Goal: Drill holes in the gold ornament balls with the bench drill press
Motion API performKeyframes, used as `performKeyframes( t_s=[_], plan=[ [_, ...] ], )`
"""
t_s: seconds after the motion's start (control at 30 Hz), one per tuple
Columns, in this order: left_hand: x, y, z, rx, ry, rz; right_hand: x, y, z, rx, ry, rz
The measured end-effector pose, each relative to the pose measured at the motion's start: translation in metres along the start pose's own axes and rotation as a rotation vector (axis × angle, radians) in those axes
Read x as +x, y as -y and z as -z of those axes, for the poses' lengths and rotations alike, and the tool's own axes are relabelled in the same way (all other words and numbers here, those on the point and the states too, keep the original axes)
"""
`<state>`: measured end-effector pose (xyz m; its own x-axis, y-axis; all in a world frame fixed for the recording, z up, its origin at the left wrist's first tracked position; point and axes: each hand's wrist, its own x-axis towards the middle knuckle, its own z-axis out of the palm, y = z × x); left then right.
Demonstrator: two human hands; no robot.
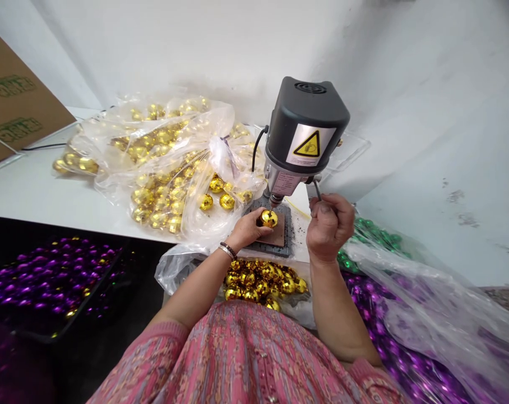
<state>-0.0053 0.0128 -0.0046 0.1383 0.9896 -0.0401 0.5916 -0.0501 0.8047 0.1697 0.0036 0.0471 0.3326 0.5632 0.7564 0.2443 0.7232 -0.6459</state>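
A small bench drill press (307, 123) with a black motor housing and a yellow warning label stands on the white table. Under its bit, my left hand (250, 229) pinches a shiny gold faceted ball (269, 218) against a brown board (280, 233) on the drill's base. The bit meets the top of the ball, though whether it has entered I cannot tell. My right hand (330, 224) is closed around the drill's feed lever (317, 189) on the right side.
Clear plastic bags of gold balls (157, 202) cover the table's left part. An open bag of gold balls (263, 283) sits before me. Purple balls (48, 280) fill a dark crate at lower left. Bagged green balls (372, 235) and purple balls (401, 336) lie right. A cardboard box (19, 95) stands left.
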Motion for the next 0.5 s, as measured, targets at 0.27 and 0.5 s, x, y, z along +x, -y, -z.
performKeyframes(
  t_s=[0.27,0.5],
  plan=[
    [0.001,0.002,-0.001,0.001,0.006,-0.002,0.004,0.004,0.001,0.004,0.014,-0.016],
    [0.001,0.000,0.000,-0.015,0.001,-0.010,0.015,0.012,0.004,-0.055,0.061,-0.033]
  ],
)
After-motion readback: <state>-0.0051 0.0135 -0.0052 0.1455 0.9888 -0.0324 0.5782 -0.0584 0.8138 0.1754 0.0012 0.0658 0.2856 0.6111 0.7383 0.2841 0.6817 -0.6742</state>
